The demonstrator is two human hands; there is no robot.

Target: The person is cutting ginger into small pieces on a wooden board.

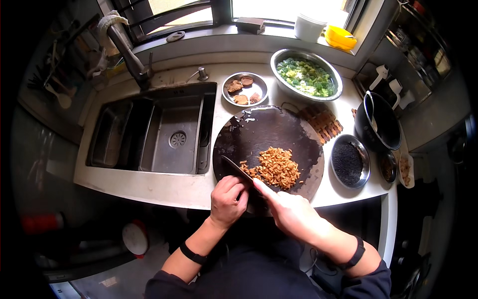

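A dark round chopping board (257,129) lies on the counter before me. My right hand (293,211) grips a knife (236,167), its index finger stretched along the top of the blade. The blade slants up to the left over the board's near part. Close against its left side, my left hand (228,198) rests with curled fingers; whatever lies under them is hidden. Just right of the blade sits a heap of diced brown food (278,168), with a few loose bits between heap and knife.
Behind the board stand a metal plate with several brown pieces (245,89) and a metal basin of chopped greens in water (306,76). A double sink (175,127) is at left. To the right are a wooden trivet (323,121), a dish of black food (348,163) and a black pot (378,121).
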